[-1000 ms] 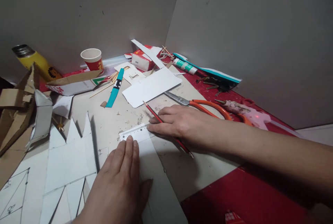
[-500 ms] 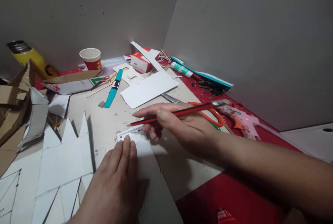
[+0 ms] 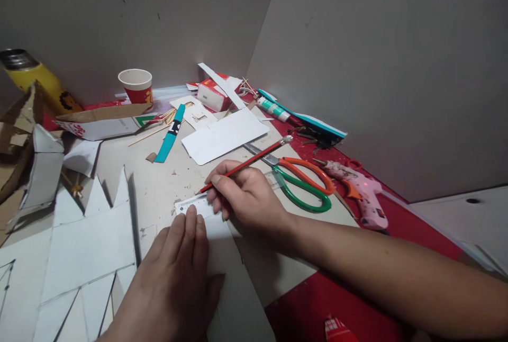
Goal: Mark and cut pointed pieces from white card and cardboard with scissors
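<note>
— Where's the pencil?

— I see the red pencil (image 3: 243,164) pinched in the right hand (image 3: 246,199), fingers (image 3: 216,179) clamped on it, tip down just beyond the ruler (image 3: 194,205).

— And the other hand?

— The left hand (image 3: 178,273) lies flat, fingers (image 3: 192,225) together, pressing the ruler onto the white card (image 3: 238,284) on the surface (image 3: 166,178). The scissors (image 3: 301,180) lie just beside the right hand.

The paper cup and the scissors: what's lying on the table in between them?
In the head view, between the paper cup and the scissors lie a teal strip and a white card rectangle.
</note>
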`<control>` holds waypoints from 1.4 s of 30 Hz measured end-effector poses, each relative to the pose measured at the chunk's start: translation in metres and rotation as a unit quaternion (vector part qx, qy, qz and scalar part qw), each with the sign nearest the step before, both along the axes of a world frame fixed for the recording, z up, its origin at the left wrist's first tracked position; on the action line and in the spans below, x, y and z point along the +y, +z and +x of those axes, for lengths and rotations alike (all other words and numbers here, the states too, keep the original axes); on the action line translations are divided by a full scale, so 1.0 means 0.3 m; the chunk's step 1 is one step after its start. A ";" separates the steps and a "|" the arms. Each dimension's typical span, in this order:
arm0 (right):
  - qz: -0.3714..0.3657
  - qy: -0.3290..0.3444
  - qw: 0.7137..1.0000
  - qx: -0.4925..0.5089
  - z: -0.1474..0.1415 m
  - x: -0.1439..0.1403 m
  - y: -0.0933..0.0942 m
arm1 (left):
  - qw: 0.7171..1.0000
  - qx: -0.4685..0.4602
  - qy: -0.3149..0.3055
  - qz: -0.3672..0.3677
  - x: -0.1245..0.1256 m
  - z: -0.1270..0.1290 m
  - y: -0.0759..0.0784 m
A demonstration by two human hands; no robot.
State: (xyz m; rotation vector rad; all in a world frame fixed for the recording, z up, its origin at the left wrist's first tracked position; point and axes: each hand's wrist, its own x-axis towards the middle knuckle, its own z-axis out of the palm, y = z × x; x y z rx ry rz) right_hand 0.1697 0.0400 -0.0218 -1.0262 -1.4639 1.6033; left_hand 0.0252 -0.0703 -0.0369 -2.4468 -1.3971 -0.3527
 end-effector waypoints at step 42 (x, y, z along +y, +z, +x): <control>0.119 0.038 0.985 -0.119 -0.002 0.010 -0.015 | 1.000 0.000 0.004 -0.003 -0.008 0.000 -0.029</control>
